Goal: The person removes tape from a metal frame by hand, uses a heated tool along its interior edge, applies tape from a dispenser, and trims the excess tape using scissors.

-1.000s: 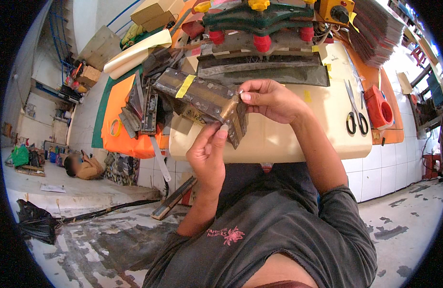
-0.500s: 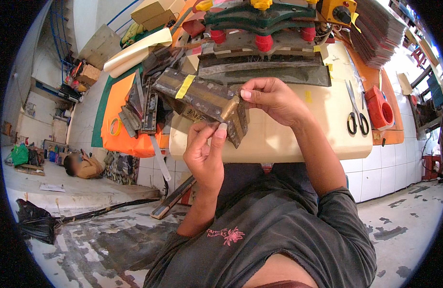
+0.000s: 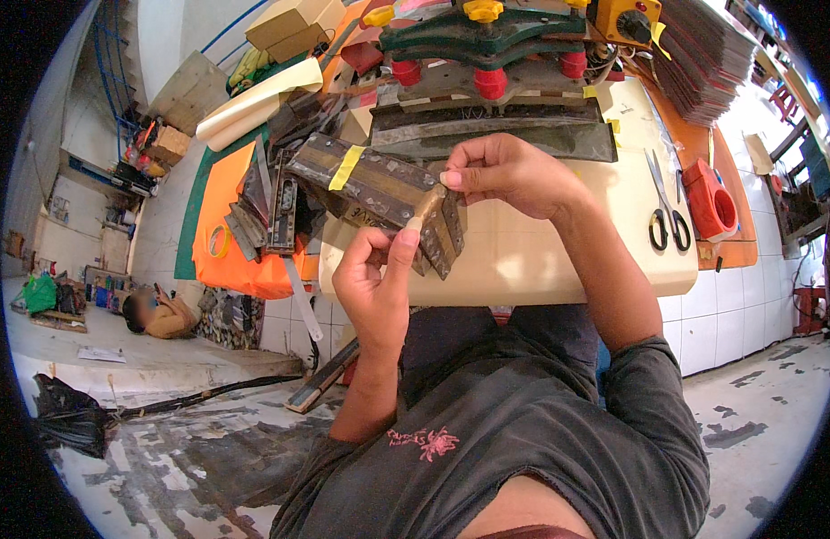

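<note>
Above the near part of the table is a dark, angled metal piece [image 3: 379, 187] with rivet-like dots, a brown band along its middle and a yellow tape strip [image 3: 346, 168] around it. Its short end bends down toward me. A shiny tan strip [image 3: 426, 208], perhaps tape, lies across the bend. My right hand [image 3: 514, 175] pinches the bend's upper corner between thumb and fingers. At the lower corner, my left hand [image 3: 375, 274] is closed, its thumb pressed on the tan strip's end and its fingers curled beneath. The piece's underside is hidden.
Black-handled scissors [image 3: 668, 216] and a red tape dispenser [image 3: 710, 202] lie to the right. A green press-like frame [image 3: 487, 43] with red knobs stands behind. Metal strips [image 3: 283, 202], orange sheeting [image 3: 221, 211] and a tape roll [image 3: 219, 240] are left. A person [image 3: 169, 314] is far left.
My left hand has shifted slightly left and up, its thumb now lying along the strip at the bend. The right hand's pinch has moved a little left. The metal piece stays nearly in place.
</note>
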